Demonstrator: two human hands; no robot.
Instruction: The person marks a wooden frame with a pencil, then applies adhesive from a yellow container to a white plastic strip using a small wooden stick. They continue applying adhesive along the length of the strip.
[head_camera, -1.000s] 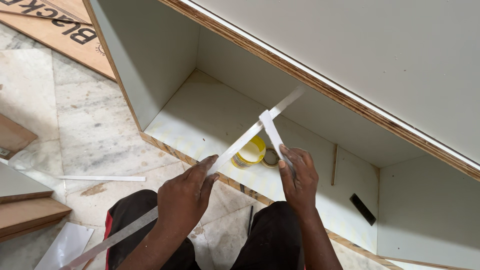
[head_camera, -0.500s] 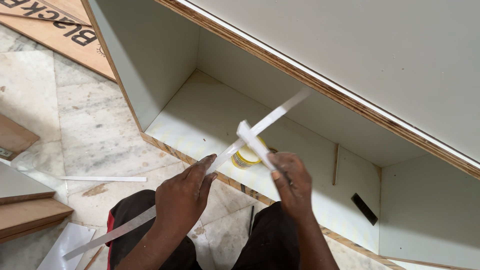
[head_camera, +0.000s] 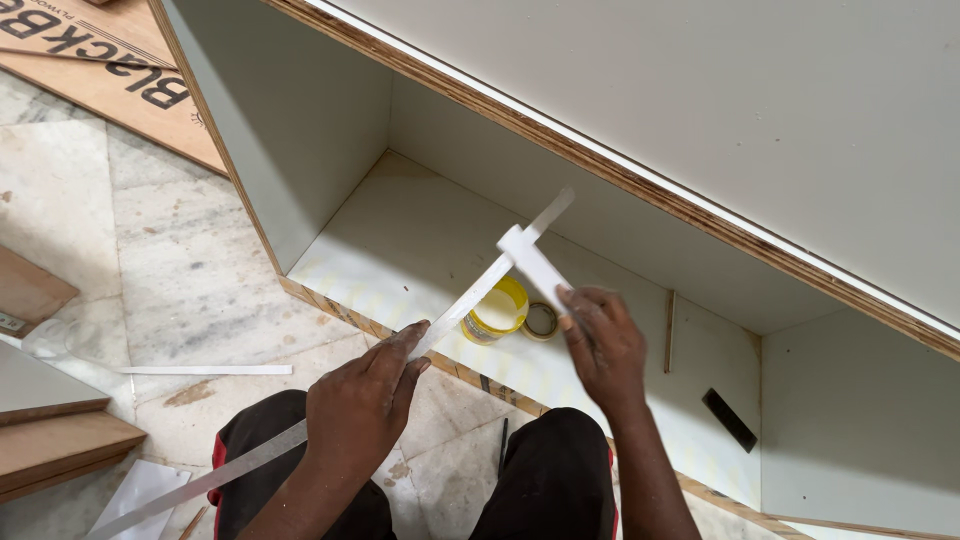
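Left hand (head_camera: 362, 405) is pinching the long white edge-banding strip (head_camera: 470, 295) above the yellow glue tin (head_camera: 495, 311), right hand (head_camera: 603, 345) is gripping a short white strip piece (head_camera: 532, 262) across it, probably slipping if either grip loosens.

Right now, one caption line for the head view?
Left hand holds a long white strip; right hand presses a short white piece across it.

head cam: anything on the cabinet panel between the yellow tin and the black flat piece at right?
Yes, in the head view: between the yellow round tin and the black flat piece lie a tape roll beside the tin and a thin wooden stick; the right hand hangs over that stretch.
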